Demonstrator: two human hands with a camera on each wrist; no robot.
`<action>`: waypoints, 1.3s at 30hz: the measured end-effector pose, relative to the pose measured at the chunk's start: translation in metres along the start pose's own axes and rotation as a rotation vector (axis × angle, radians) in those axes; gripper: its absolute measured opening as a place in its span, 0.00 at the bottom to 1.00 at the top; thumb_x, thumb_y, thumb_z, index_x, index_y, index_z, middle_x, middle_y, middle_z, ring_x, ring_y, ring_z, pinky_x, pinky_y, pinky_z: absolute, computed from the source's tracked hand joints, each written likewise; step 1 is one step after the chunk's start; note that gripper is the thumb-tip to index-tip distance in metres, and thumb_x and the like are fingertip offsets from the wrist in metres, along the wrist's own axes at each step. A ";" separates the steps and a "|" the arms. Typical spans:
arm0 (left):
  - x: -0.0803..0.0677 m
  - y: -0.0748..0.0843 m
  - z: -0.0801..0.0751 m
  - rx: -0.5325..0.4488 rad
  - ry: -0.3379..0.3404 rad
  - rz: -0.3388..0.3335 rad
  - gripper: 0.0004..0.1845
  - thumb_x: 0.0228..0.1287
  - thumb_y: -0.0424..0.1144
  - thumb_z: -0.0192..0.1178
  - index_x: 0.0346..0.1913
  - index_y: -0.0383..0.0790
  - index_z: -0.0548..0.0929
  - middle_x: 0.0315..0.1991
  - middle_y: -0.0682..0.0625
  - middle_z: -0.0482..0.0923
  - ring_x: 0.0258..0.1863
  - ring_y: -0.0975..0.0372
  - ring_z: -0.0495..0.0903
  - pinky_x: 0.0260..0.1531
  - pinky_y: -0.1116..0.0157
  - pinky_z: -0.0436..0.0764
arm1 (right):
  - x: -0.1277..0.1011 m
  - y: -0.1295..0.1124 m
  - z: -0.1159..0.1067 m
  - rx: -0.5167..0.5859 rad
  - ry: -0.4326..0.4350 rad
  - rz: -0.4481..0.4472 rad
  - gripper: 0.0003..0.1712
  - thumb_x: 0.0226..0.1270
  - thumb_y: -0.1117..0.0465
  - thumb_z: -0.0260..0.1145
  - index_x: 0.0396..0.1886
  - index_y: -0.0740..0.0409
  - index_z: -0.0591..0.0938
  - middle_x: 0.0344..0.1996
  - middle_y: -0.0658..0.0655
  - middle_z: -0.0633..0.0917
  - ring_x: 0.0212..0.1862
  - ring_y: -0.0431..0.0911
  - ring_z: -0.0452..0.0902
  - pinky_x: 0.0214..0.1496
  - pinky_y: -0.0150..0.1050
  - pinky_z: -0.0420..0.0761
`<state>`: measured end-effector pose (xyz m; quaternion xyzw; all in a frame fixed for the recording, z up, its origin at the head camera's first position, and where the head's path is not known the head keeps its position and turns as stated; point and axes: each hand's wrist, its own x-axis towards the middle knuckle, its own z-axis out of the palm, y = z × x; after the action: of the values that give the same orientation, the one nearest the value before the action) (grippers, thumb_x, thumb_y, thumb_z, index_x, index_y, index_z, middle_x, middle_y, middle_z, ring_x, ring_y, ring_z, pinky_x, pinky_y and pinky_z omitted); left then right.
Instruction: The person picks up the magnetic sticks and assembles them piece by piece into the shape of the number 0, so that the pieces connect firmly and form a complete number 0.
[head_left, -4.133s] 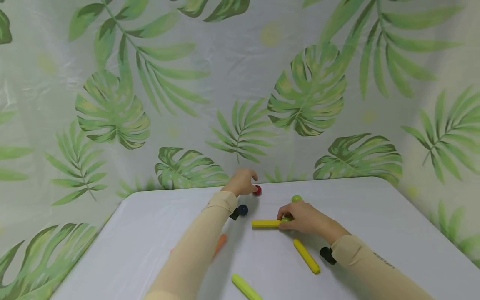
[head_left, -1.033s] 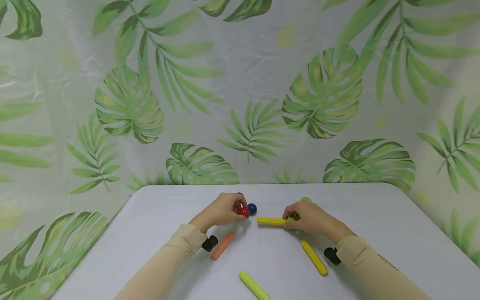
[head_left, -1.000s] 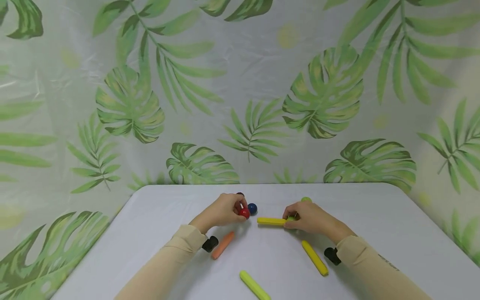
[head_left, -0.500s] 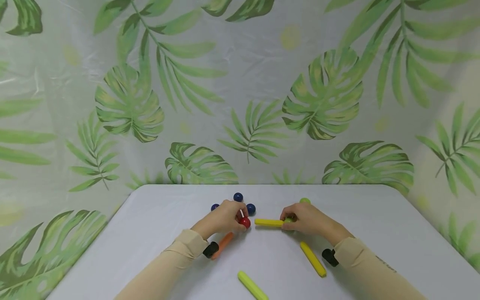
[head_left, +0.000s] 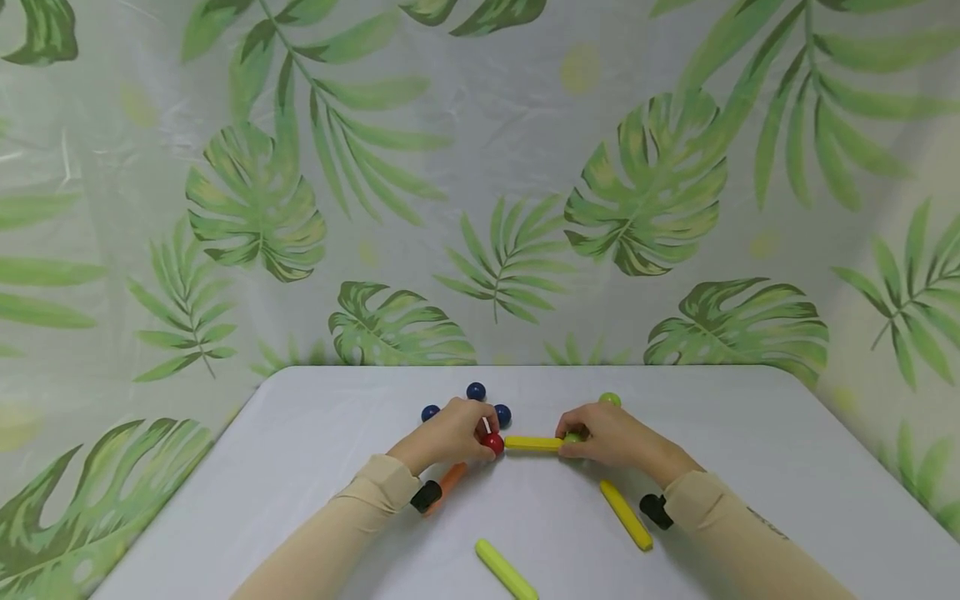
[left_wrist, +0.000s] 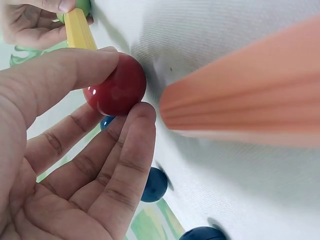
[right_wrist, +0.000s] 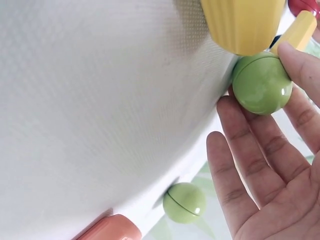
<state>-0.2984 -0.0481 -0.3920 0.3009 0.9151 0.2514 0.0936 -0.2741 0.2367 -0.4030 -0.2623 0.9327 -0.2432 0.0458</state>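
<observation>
Nearest the camera, a lime stick [head_left: 506, 571] lies on the white worktop [head_left: 300, 467]; a yellow stick [head_left: 625, 515] lies just beyond it by the right sleeve, and an orange stick [head_left: 448, 481] lies partly under the left wrist. None of these three has shifted since half a second ago.

Mid-worktop: the left hand [head_left: 448, 432] pinches a red ball [head_left: 492, 443] between thumb and fingertips, other fingers loosely curled. The right hand [head_left: 609, 433] pinches a green ball [head_left: 572, 437] with thumb and fingertips; that ball sits at the right end of a horizontal yellow rod [head_left: 532, 443].

Change versus half a second ago: then a small gap separated the red ball from the rod's left end; now the ball sits at that end, apparently touching. One second ago the red ball was farther back, beside a blue ball. Right hand position is nearly unchanged.

Left wrist view: red ball [left_wrist: 116, 89] gripped between thumb and forefinger, rod [left_wrist: 80, 27] just beyond it.

Farther back: three blue balls [head_left: 476, 391] lie loose behind the left hand; a second green ball [head_left: 610, 399] lies behind the right hand. Leaf-print backdrop [head_left: 480, 183] hangs beyond.
</observation>
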 end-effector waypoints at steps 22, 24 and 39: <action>-0.001 0.000 -0.001 -0.053 0.000 -0.029 0.12 0.62 0.32 0.78 0.44 0.41 0.86 0.34 0.51 0.87 0.33 0.64 0.83 0.35 0.68 0.85 | 0.000 -0.001 -0.002 -0.014 0.002 -0.013 0.04 0.71 0.56 0.77 0.40 0.48 0.90 0.29 0.42 0.84 0.30 0.36 0.70 0.34 0.30 0.73; -0.001 0.000 -0.002 -0.057 0.002 -0.036 0.12 0.61 0.32 0.78 0.44 0.41 0.86 0.34 0.51 0.87 0.33 0.64 0.83 0.35 0.67 0.84 | 0.000 -0.002 -0.002 -0.016 0.002 -0.013 0.04 0.71 0.56 0.77 0.40 0.48 0.90 0.29 0.42 0.84 0.30 0.36 0.71 0.35 0.31 0.73; -0.001 -0.002 0.001 -0.080 -0.005 -0.081 0.12 0.63 0.33 0.78 0.45 0.43 0.86 0.35 0.51 0.87 0.33 0.62 0.83 0.35 0.65 0.86 | 0.003 -0.004 0.000 -0.032 -0.010 0.020 0.05 0.70 0.56 0.78 0.40 0.48 0.88 0.31 0.43 0.85 0.31 0.36 0.73 0.36 0.31 0.76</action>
<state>-0.2985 -0.0492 -0.3940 0.2604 0.9155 0.2831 0.1177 -0.2751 0.2322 -0.4009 -0.2548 0.9388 -0.2266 0.0486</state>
